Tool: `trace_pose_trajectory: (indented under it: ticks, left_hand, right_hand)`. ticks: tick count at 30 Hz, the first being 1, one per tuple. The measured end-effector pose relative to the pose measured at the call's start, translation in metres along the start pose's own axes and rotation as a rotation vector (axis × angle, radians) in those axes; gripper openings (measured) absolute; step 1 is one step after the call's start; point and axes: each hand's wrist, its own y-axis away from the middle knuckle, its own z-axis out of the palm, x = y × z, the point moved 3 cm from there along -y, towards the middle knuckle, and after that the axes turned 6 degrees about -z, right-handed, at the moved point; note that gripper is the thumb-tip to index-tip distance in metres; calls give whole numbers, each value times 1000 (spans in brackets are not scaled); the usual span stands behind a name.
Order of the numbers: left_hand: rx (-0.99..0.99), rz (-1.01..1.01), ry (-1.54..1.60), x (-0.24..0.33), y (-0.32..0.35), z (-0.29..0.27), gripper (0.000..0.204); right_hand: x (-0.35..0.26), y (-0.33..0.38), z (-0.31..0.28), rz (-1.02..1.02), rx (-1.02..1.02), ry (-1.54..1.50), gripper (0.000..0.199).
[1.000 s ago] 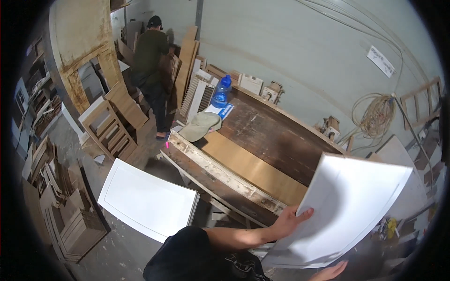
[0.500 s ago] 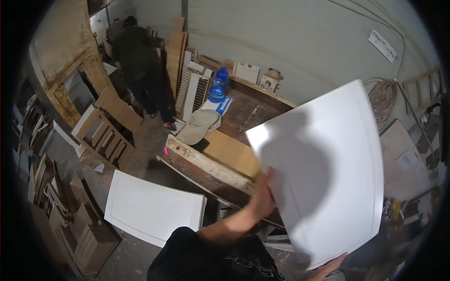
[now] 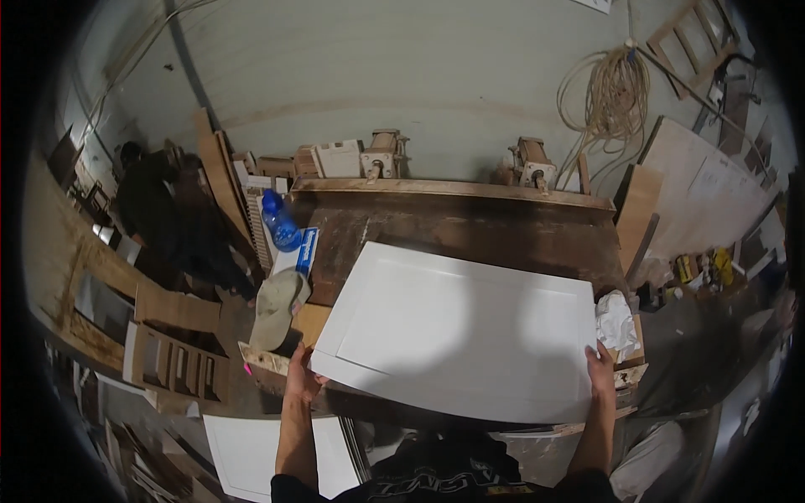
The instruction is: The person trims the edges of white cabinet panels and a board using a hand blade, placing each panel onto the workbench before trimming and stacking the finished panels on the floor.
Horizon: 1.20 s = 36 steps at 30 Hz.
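left hand (image 3: 300,379) is curled around the near left corner of a white panel (image 3: 457,334), fingers wrapped under the edge and thumb side on top, pinching it; the panel is a flat white door with a raised border, lying nearly level over a dark worn workbench (image 3: 470,226), and whether it already rests on the wood or hangs just above it cannot be told. further right, right hand (image 3: 600,370) clamps the near right corner the same way, fingers closed on the rim. as a judgement, the near edge juts out past the bench toward the person, so if either grip slackens the door could tip off the front and drop onto the second white panel (image 3: 251,448) lying on the floor below; the painted face could also scuff on the rough, stained bench top if it is dragged. on the left a grey cap (image 3: 273,306) and a blue bottle (image 3: 280,222) sit at the bench's left end, close enough for the panel's corner to knock them. a crumpled white rag (image 3: 616,323) lies just beside the right edge and could get caught under it. far left, another person in dark clothes (image 3: 155,210) stands among wooden frames and offcuts; two wooden clamps (image 3: 381,155) sit at the back of the bench against a pale wall, a coil of cord (image 3: 612,101) hangs up on the right, and boards lean beyond it
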Motion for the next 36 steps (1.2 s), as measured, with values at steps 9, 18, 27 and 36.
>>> trace_pose_trajectory:
  ticks: [9, 18, 27, 36]
  left_hand:
    - [362, 48, -522, 21, -121, 38, 33]
    - [358, 211, -1319, 53, -284, 15, 35]
    - [841, 423, -1829, -18, -299, 149, 67]
    - [791, 327, -1736, 1, -268, 120, 66]
  right_hand:
    - [31, -197, 91, 238, -131, -58, 50]
    - [8, -333, 146, -39, 6, 540, 58]
    - [79, -291, 147, -386, 232, 748, 39]
    - [74, -295, 134, -284, 20, 660, 54]
